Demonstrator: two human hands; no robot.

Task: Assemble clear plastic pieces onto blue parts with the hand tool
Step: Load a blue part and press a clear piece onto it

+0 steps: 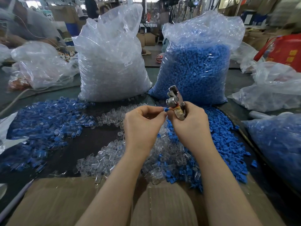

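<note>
Busy workshop, dark worktop [91,144] heaped with stock. Two tall sacks stand at upper centre, clear pieces [110,62] left and blue parts [195,70] right, probably as refill within reach. Loose clear pieces [101,162] lie lower centre, loose blue ones [228,144] to the right, a mixed blue-and-clear heap [48,124] at left, likely finished work. Mid-frame, left hand [141,126] pinches a small blue part [166,109] at its fingertips; right hand [190,126] grips the hand tool [175,101], head up, and meets the part, seemingly to align it.

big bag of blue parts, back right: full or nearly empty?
Mostly full. The bag of blue parts stands upright, packed blue most of its height; only its crumpled top is slack.
</note>
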